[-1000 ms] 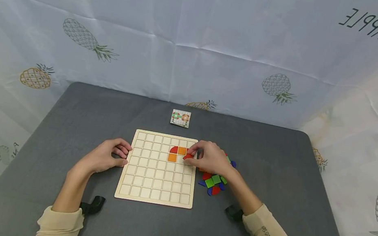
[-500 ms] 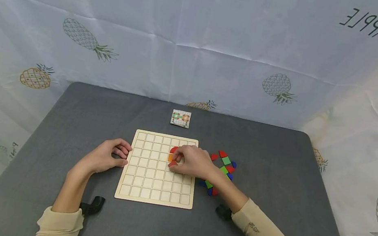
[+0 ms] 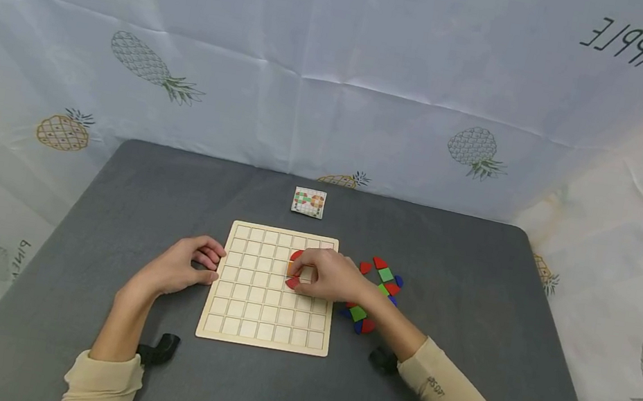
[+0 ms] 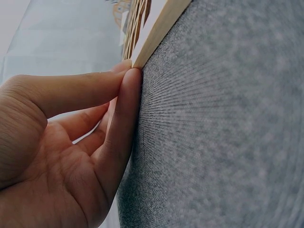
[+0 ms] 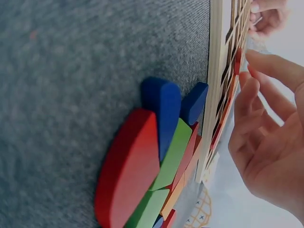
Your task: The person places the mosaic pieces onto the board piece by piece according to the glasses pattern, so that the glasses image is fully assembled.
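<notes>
A pale wooden grid board [image 3: 261, 343] lies flat on the dark table. My left hand [image 3: 185, 266] rests at its left side, thumb and fingertips against the edge; the left wrist view shows those fingertips [image 4: 130, 71] touching the wood. Over the board's right half, my right hand [image 3: 330, 275] pinches a red rounded-edge tile [image 3: 291, 283] down at a grid cell. Another red tile [image 3: 295, 254] sits just beyond it, partly covered by the fingers. The hand hides most of the other tiles on the board.
Right of the board is a loose pile of tiles, among them a green square [image 3: 386, 275], a large red piece [image 5: 128, 171] and a blue one [image 5: 161, 99]. A small printed pattern card [image 3: 308, 203] lies behind the board. A pineapple-print cloth [image 3: 309, 121] hangs behind the table.
My right hand has moved left and toward me, carrying the red tile from the board's right edge to a cell further in, where it now stays. The left hand keeps its place.
</notes>
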Demonstrator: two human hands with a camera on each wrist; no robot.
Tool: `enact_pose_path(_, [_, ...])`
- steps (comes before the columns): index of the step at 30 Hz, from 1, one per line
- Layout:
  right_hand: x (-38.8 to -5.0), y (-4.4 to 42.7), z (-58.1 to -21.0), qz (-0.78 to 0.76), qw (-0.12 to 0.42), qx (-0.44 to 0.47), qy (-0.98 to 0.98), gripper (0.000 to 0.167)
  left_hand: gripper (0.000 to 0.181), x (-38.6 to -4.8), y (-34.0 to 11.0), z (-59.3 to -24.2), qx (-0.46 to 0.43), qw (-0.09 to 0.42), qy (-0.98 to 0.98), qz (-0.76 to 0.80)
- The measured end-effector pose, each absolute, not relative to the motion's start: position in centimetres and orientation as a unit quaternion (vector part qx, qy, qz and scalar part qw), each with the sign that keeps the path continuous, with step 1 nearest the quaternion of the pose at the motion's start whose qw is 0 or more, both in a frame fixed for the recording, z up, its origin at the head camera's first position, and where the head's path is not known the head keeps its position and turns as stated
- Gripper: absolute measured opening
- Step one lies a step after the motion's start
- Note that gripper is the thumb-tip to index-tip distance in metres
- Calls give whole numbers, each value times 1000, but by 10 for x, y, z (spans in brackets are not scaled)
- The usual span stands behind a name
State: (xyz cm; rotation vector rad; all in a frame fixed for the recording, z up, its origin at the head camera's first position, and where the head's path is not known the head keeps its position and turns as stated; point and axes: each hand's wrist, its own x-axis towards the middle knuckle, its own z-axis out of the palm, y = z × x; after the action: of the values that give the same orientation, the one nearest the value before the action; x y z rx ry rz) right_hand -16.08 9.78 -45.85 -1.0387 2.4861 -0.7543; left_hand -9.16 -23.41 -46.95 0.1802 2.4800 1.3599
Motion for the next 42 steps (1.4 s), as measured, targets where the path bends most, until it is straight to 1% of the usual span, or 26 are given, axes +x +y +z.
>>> enact_pose_path(4, [-161, 100, -459, -254, 181, -379, 871, 18, 40, -92, -234, -469, 64, 153, 865, 474])
enact_pose_path(15, [-156, 96, -458, -216, 166, -380, 884, 21, 37, -94, -234, -473, 59, 156, 866, 471])
enact_pose_path(22, [-154, 96, -460, -222, 161, -384, 882, 18, 36, -94, -235, -474, 59, 156, 865, 474])
enact_pose_path(27, [-156, 101, -458, -221, 167, -376, 884, 17, 37, -94, -234, -475, 56, 159, 864, 474])
enact_pose_path(37, [-167, 145, -452, -296, 180, -352, 869, 27, 37, -95, -234, -474, 53, 161, 865, 473])
enact_pose_path(42, [-170, 172, -447, -320, 184, -320, 873, 29, 37, -95, -234, -474, 54, 163, 864, 473])
